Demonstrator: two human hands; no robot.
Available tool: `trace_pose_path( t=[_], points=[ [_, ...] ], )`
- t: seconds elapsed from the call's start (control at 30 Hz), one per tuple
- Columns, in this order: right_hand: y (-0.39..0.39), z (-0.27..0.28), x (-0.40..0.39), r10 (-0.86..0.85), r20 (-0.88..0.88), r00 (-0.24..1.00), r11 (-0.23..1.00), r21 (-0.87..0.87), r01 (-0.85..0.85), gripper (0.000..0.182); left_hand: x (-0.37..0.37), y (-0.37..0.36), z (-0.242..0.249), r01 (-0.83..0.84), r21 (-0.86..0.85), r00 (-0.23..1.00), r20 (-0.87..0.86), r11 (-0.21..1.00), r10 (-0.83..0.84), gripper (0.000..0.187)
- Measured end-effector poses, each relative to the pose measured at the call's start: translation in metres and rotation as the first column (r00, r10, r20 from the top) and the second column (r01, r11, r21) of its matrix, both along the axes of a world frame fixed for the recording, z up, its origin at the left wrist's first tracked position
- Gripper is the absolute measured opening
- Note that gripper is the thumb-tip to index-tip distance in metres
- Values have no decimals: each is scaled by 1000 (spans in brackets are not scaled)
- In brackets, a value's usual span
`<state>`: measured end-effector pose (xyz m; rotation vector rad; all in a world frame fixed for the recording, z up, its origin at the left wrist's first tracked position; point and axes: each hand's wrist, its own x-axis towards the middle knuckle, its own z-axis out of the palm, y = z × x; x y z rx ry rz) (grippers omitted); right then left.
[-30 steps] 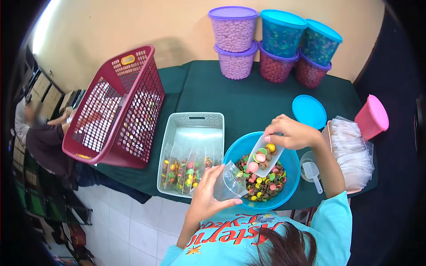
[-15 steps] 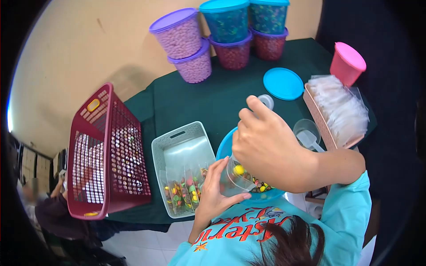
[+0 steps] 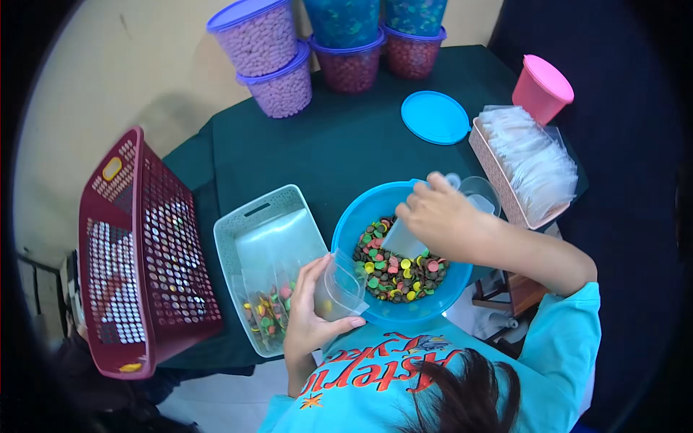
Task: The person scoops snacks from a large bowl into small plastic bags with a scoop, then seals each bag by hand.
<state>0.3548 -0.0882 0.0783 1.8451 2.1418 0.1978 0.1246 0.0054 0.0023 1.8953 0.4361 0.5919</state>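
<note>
My left hand (image 3: 310,314) is closed on a clear plastic pouch (image 3: 343,286) at the left rim of a blue bowl (image 3: 342,232). The pouch's mouth gapes, and a little yellow shows low in it. Colourful round candies (image 3: 411,281), brown, green, yellow and pink, cover the bowl's bottom. Over the bowl, my right hand (image 3: 444,220) grips a translucent scoop (image 3: 404,241) whose end is down among the candies; the fingers partly hide its handle. Left of my left hand, a pale basket (image 3: 225,238) holds several candy-filled clear pouches (image 3: 266,310).
A maroon laundry basket (image 3: 173,245) stands at the left. Stacked lidded tubs (image 3: 260,43) line the back. A blue lid (image 3: 434,117), a pink tub (image 3: 543,90), a pink tray (image 3: 489,162) of clear bags and a clear cup (image 3: 485,189) are at the right.
My right hand has moved down from the pouch into the bowl, taking the scoop among the candies. My left hand has shifted slightly left with the pouch. The view has tilted downward.
</note>
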Motion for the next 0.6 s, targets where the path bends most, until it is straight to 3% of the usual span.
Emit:
trace_pose_path(
  t=[0.1, 0.13, 0.27, 0.43, 0.5, 0.6],
  points=[
    [13, -42, 3, 119, -58, 991, 993, -3, -119, 27, -5, -1, 0, -38, -33, 999, 7, 999, 38, 94],
    [18, -54, 2, 232, -43, 972, 957, 188, -221, 21, -7, -3, 1, -40, -25, 999, -7, 999, 40, 96],
    [48, -81, -5, 503, -86, 860, 839, 288, -462, 19, -14, -10, 4, -74, 14, 997, -29, 997, 74, 94],
    [68, -96, -15, 670, -96, 736, 737, 203, -645, 6, -27, -30, 2, -207, 12, 977, -42, 978, 208, 95],
    [69, -97, -17, 635, -24, 772, 773, 7, -635, 11, -28, -40, 2, -268, -53, 963, -25, 962, 267, 95],
    [66, -99, -14, 637, -68, 767, 770, 28, -637, 6, -30, -55, 0, -351, -82, 936, -49, 933, 348, 94]
  ],
)
